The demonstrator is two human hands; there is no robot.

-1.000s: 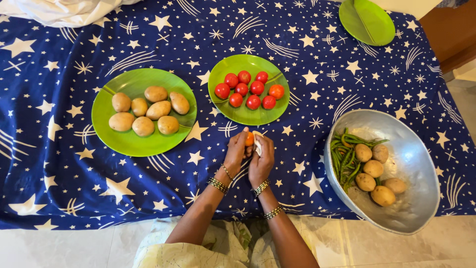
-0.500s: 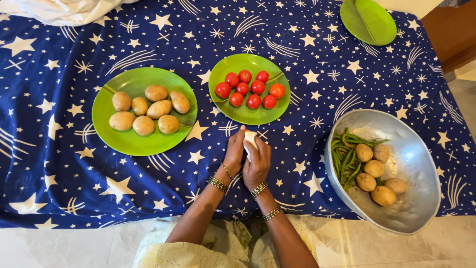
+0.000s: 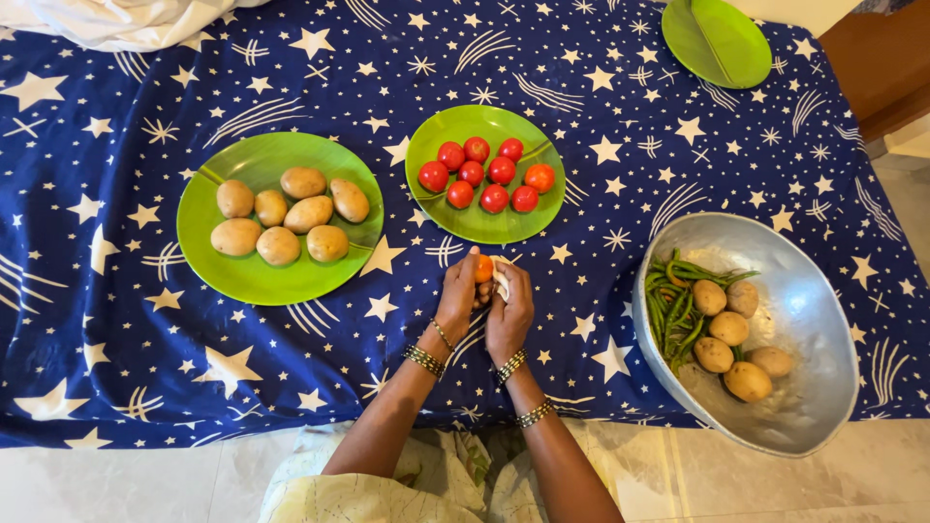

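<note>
My left hand [image 3: 458, 296] pinches a small orange tomato [image 3: 483, 269] between its fingertips. My right hand [image 3: 511, 312] presses a white cloth [image 3: 502, 280] against that tomato; the two hands touch above the blue star-patterned tablecloth [image 3: 581, 320]. Just beyond them lies a green plate [image 3: 484, 225] with several red tomatoes [image 3: 484, 174]. Left of it a larger green plate [image 3: 257, 276] carries several potatoes [image 3: 286, 218].
A metal bowl [image 3: 809, 320] at the right holds potatoes [image 3: 731, 329] and green beans [image 3: 673, 310] and overhangs the table's near edge. Another green plate [image 3: 717, 39] sits at the far right. White fabric [image 3: 116, 19] lies at the far left corner. Tiled floor shows below.
Half a second ago the white cloth covered the tomato; now the cloth has slid to the right side and the orange tomato shows again. The hands stayed in place.
</note>
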